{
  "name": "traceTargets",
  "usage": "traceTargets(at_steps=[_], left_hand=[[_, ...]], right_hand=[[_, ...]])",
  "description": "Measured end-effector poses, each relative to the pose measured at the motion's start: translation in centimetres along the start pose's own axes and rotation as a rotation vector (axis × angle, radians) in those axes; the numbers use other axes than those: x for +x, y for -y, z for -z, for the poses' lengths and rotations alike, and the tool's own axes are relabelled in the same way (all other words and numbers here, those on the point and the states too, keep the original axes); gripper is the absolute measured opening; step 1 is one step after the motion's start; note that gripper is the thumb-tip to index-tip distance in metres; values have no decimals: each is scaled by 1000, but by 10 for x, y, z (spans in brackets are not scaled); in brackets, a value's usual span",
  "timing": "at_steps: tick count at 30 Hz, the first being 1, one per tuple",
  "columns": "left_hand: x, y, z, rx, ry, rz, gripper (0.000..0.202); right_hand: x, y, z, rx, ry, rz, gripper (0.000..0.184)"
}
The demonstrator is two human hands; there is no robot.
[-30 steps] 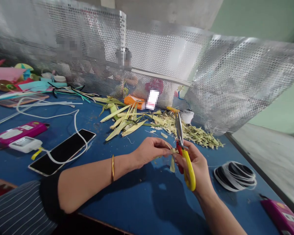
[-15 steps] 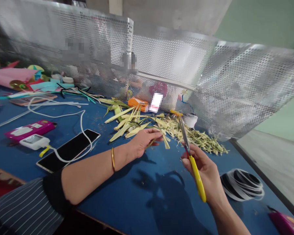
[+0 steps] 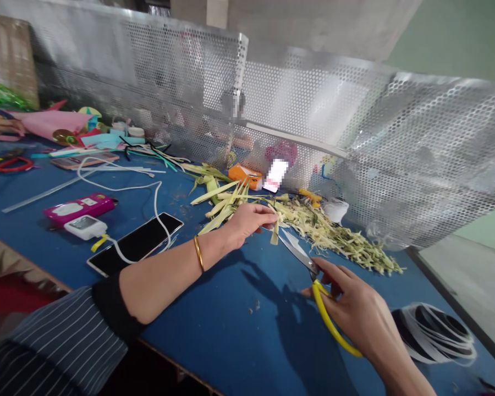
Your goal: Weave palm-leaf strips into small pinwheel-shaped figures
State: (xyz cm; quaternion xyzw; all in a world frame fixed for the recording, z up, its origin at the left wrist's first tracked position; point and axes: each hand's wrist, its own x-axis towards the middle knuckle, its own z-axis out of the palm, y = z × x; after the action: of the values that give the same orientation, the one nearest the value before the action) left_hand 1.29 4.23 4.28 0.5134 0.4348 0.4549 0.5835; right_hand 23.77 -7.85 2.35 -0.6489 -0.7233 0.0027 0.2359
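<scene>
My left hand (image 3: 249,223), with a gold bangle on its wrist, pinches a pale strip that looks like corn husk (image 3: 274,235) above the blue table. In my right hand (image 3: 357,302) are scissors with yellow handles (image 3: 328,324). Their blades stand apart and point up and left, the tips close beside the strip; whether they touch it I cannot tell. Behind my left hand lie long, uncut husk leaves (image 3: 223,203). A heap of shredded husk pieces (image 3: 342,239) stretches to the right of them.
A black phone (image 3: 144,239), white cable, and magenta device (image 3: 80,209) lie at left. Wound strips (image 3: 437,334) sit at right. Perforated metal panels (image 3: 297,104) border the back, near an orange packet (image 3: 246,176). Another person's hand (image 3: 0,125) is at the far left, beside red-handled scissors (image 3: 14,164).
My right hand has turned the scissors leftward and down, their blades now apart near the husk strip. My left hand keeps its pinch. The whole view has shifted, showing more at the left.
</scene>
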Motion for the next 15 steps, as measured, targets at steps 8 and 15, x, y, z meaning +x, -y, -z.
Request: traceTargets(at_steps=[8, 15], left_hand=[[0, 2, -3, -390, 83, 236, 9], [-2, 5, -7, -377, 57, 289, 8]], right_hand=[[1, 4, -3, 366, -52, -205, 57], [6, 0, -11, 653, -292, -393, 63]])
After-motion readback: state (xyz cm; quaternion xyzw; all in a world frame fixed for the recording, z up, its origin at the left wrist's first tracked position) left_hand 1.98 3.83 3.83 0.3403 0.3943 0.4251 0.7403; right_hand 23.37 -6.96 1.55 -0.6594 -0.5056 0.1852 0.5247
